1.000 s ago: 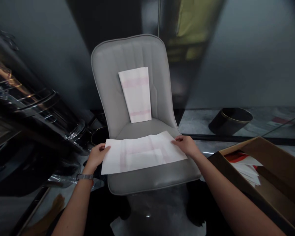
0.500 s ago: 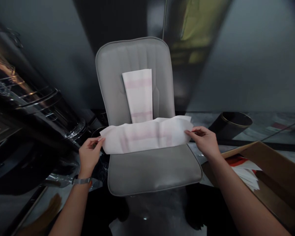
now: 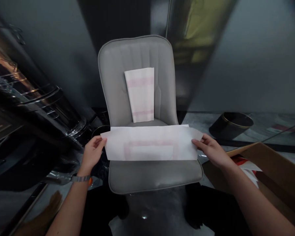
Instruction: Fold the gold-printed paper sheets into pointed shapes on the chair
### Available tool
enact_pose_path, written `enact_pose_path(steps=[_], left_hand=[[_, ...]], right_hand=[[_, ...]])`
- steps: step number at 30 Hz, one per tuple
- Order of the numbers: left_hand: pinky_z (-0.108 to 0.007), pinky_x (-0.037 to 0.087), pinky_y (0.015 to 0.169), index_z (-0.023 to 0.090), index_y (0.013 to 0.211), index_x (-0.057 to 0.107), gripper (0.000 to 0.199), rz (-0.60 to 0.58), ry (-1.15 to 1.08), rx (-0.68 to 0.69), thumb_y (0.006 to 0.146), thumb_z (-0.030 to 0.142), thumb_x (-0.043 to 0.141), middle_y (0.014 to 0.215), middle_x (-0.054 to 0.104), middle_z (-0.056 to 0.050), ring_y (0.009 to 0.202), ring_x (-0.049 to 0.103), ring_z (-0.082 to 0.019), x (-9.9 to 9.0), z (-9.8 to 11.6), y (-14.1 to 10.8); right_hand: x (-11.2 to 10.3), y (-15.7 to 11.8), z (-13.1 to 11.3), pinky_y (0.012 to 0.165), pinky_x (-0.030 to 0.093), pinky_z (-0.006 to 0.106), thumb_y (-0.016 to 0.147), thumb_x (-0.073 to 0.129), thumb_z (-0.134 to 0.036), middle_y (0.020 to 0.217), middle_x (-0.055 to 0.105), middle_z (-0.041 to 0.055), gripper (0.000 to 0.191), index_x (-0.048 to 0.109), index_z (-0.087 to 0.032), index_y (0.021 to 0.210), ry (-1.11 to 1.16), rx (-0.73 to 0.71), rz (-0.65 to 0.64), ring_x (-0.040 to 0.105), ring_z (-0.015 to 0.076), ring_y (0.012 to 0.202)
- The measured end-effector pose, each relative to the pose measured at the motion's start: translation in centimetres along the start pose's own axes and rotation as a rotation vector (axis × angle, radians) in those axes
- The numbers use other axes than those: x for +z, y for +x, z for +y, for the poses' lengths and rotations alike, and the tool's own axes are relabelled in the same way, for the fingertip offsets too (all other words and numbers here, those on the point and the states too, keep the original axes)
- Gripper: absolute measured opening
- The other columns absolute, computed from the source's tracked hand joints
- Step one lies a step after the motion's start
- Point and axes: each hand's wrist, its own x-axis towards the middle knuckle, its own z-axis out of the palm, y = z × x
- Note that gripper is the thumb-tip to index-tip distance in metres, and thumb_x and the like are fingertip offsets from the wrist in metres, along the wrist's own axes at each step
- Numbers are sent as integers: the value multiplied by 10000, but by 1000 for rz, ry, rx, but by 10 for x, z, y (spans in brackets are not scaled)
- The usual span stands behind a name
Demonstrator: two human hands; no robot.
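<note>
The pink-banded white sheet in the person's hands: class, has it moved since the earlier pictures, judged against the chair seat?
Yes: the pink-banded white sheet sits nearer the chair's backrest than at first, and now lies level, not tilted.

There are two hands: one left hand (image 3: 93, 154) and one right hand (image 3: 211, 150). There is one gray chair (image 3: 115, 68). There are two white sheets with pink stripes: one wide sheet (image 3: 149, 144) and one folded sheet (image 3: 139, 95). There is one brown box (image 3: 272, 164), one black can (image 3: 232, 124), and one watch (image 3: 81, 179).
</note>
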Motion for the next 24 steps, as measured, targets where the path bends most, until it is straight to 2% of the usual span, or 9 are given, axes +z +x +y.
enact_pose_path(steps=[3, 5, 6, 9, 12, 15, 17, 21, 24], left_hand=[[-287, 547, 716, 196, 922, 670, 436, 61, -61, 23, 728, 575, 764, 841, 726, -43, 775, 672, -192, 2, 8, 1], [-288, 552, 730, 203, 940, 675, 421, 35, -78, 41, 736, 558, 774, 836, 722, -37, 781, 676, -193, -2, 13, -1], [-292, 557, 748, 209, 953, 681, 416, 12, -98, 46, 735, 549, 781, 847, 724, -36, 798, 682, -198, -4, 16, -3], [-327, 570, 812, 228, 1052, 698, 443, -97, -182, 0, 761, 556, 758, 947, 750, -59, 896, 709, -236, -13, 20, -7], [-372, 581, 834, 229, 1147, 714, 523, -299, -146, -85, 805, 624, 690, 1039, 768, -102, 977, 723, -289, -16, 20, -10], [-395, 591, 859, 234, 1108, 745, 574, -476, -17, -119, 704, 638, 790, 1061, 776, -113, 1023, 722, -315, -15, 16, -9], [-422, 586, 914, 244, 1094, 743, 590, -522, 12, -115, 639, 600, 856, 1129, 767, -116, 1080, 709, -320, -13, 12, -6], [-488, 525, 1032, 236, 1255, 663, 685, -549, 27, -81, 676, 548, 854, 1233, 733, -134, 1165, 679, -321, -11, 5, 0], [-507, 473, 1092, 244, 1358, 597, 782, -622, 70, -49, 668, 491, 872, 1333, 685, -132, 1260, 624, -327, -6, 1, 5]], right_hand=[[0, 2, -1, 611, 513, 300, 725, 788, -612, 709, 666, -39, 448, 575, -274, 927, 139, -61, 134, 619, 164, 629], [-4, -1, -6, 705, 548, 334, 715, 818, -554, 817, 728, -15, 457, 623, -290, 1034, 219, -86, 146, 668, 181, 721], [-7, -4, -9, 743, 555, 355, 704, 832, -540, 846, 745, 1, 443, 658, -286, 1023, 228, -87, 123, 684, 194, 760], [-22, -16, -20, 821, 560, 410, 692, 851, -544, 850, 773, 53, 344, 749, -252, 843, 135, -37, -52, 712, 246, 836], [-33, -27, -28, 893, 549, 434, 709, 859, -529, 903, 794, 90, 299, 786, -246, 771, 8, 23, -313, 725, 283, 929], [-35, -31, -30, 882, 553, 421, 701, 866, -544, 952, 793, 98, 319, 782, -239, 741, -36, 50, -434, 717, 287, 957], [-33, -29, -26, 818, 556, 385, 686, 872, -560, 905, 781, 85, 355, 766, -226, 741, -28, 69, -380, 706, 257, 877], [-27, -17, -11, 651, 510, 300, 636, 897, -575, 707, 690, 13, 434, 708, -203, 758, 64, 122, -95, 613, 166, 655], [-22, -9, -6, 616, 499, 279, 598, 914, -571, 726, 680, -5, 497, 678, -203, 834, 175, 182, 31, 601, 148, 636]])
